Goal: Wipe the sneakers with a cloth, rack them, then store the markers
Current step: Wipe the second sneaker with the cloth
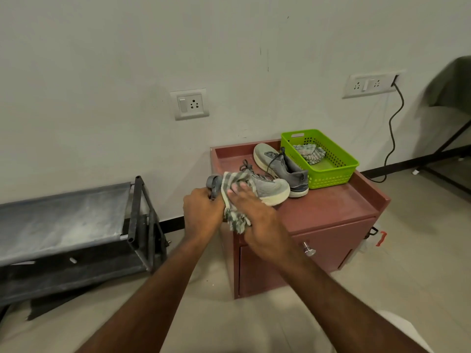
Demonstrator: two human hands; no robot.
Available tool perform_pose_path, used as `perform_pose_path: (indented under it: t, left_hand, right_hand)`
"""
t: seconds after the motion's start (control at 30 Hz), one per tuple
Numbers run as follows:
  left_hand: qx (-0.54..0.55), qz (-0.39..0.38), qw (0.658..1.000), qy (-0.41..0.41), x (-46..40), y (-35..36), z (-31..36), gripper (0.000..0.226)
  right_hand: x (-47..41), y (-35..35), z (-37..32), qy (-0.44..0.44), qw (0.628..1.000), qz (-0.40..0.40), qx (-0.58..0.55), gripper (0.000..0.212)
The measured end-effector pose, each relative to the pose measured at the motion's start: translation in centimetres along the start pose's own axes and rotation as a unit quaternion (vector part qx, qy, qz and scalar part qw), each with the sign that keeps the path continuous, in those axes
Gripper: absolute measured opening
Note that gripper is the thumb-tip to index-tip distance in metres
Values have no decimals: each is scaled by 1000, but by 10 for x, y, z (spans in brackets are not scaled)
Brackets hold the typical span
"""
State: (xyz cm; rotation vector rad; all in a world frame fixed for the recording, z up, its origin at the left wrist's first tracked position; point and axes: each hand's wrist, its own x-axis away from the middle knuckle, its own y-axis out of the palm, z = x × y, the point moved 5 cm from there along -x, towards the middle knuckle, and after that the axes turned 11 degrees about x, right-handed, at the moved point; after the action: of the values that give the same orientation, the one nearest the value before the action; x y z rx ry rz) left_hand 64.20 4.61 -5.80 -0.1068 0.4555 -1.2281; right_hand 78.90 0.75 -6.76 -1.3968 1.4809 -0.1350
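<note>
Your left hand (202, 207) grips the light sneaker (257, 186) by its stiff heel; your right hand (251, 207), fingers flat, presses the soft cloth (235, 197) against it.

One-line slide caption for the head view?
Left hand grips sneaker heel; right hand presses checked cloth on it.

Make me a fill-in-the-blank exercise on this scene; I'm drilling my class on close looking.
1. The right hand presses a checked ____ against the near sneaker.
2. The left hand grips that sneaker at its ____ end.
3. The far sneaker lies beside a basket whose colour is ____.
4. A second cloth lies ____ the basket.

Missing words: cloth; heel; green; inside
</note>
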Motion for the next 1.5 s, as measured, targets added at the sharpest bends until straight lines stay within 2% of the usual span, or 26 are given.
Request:
perform_pose_path:
  t: [0.07,0.1,0.17,0.27,0.3,0.37,0.43,0.5,0.57,0.67,0.77,0.83,1.0,1.1,1.13,1.17,1.27,1.3,1.37,1.43,1.5]
  left_hand:
    - [6,2,1000,2,0,-1,-2,56]
    - [10,2,1000,-3,1,-3,-4,54]
    - [6,-4,1000,-2,2,-4,-5,50]
    - [1,-20,1000,19,5,-3,-4,49]
    - [-3,-19,1000,23,4,-3,-4,50]
    - [-6,-13,1000,19,3,-6,-5,53]
    - [-7,-5,1000,16,4,-7,-4,57]
    - [-13,-3,1000,17,4,-7,-3,59]
    - [-16,0,1000,8,5,-8,-4,57]
    - [-11,-7,1000,16,7,-6,-7,53]
    - [-25,-7,999,26,6,-4,-8,51]
    - [-25,1,999,23,4,-5,-9,50]
    - [-21,22,999,15,5,-6,-11,57]
    - [33,41,998,-27,0,-13,-26,64]
    - [41,39,998,-39,-2,-15,-31,63]
    - [40,37,997,-48,-3,-16,-33,60]
    - [36,51,995,-76,-7,-21,-39,54]
    - [36,56,994,-86,-8,-23,-41,53]
    - [30,51,994,-91,-12,-25,-46,53]
    - [18,44,995,-83,-13,-25,-47,54]
    - [10,37,997,-71,-13,-26,-44,54]
  right_hand:
    - [1,12,6,-35,998,-15,44,59]
    - [-1,12,16,-24,997,-9,69,55]
    - [-7,4,47,62,993,-5,101,51]
    - [-9,-23,81,201,976,35,70,66]
    - [-8,-29,76,205,975,69,52,70]
    - [-6,-30,46,132,987,89,23,68]
    - [3,-10,13,32,999,25,25,65]
    - [8,6,2,-14,999,-23,38,67]
    - [-1,8,18,-18,997,-23,75,56]
    - [-15,-4,60,90,986,-34,135,53]
    - [-10,-24,83,216,974,31,59,68]
    - [-6,-30,76,218,973,73,16,73]
    - [11,5,23,140,987,-43,-59,86]
    - [14,15,-10,46,974,-123,-187,73]
    - [13,14,-10,58,958,-134,-246,65]
    - [9,10,-2,105,939,-122,-304,57]
    - [0,-16,53,281,882,26,-376,41]
    - [1,-28,73,301,884,78,-350,44]
    - [1,-49,99,277,926,137,-216,61]
    - [-1,-52,109,226,962,127,-91,75]
    - [-8,-46,114,174,981,90,-1,84]
